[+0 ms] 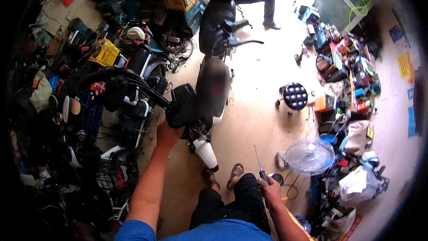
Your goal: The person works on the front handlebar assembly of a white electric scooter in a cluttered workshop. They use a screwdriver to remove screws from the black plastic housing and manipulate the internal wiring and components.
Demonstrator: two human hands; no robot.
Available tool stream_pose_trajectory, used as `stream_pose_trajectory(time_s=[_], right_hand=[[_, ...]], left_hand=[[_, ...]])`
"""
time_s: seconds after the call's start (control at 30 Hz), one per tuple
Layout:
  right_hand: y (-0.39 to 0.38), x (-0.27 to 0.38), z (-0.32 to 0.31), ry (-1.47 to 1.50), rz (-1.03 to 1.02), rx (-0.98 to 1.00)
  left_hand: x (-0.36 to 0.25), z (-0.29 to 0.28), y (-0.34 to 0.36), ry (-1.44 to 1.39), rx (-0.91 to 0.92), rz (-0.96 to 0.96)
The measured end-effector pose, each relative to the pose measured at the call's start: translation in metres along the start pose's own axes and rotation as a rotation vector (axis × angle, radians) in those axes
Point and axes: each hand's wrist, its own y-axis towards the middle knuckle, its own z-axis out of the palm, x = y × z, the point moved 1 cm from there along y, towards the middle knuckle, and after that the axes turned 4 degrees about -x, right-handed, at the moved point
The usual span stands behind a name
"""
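My left hand [169, 135] reaches forward to a black boxy part [182, 102] beside the electric scooter [215, 78]. It grips the lower edge of that part, with the fingertips hidden behind it. Low by my right thigh, my right hand [270, 190] is closed round the dark handle of a screwdriver [257, 158]. The thin metal shaft points up and away from me, touching nothing. A white rounded part [205, 154] sits at the scooter's near end, by my feet. Part of the scooter's middle is blurred.
Parts and boxes crowd the left, around another scooter [138, 107]. To the right stand a round black stool [295, 96] and a fan [310, 156], with cluttered goods [343, 69] along the wall. Another person [263, 2] sits at the far end, beyond a black seat [216, 22].
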Motion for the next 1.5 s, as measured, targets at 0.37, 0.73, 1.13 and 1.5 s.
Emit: stream_pose_trajectory(time_s=[0.37,0.73,1.13,1.5], right_hand=[[0.213,0.086,-0.066,-0.289,0.085,0.141],[0.321,0.305,-0.027,-0.462,-0.093,0.37],[0.38,0.376,0.084,-1.297,-0.317,0.956],[0.558,0.393,0.062,-1.953,-0.801,0.755]], left_hand=[[-0.037,-0.022,-0.006,0.025,0.065,-0.444],[-0.076,-0.002,-0.018,-0.05,-0.204,-0.843],[-0.102,0.071,-0.041,0.117,-0.817,-0.86],[-0.264,0.489,-0.048,-0.245,-0.965,-1.58]])
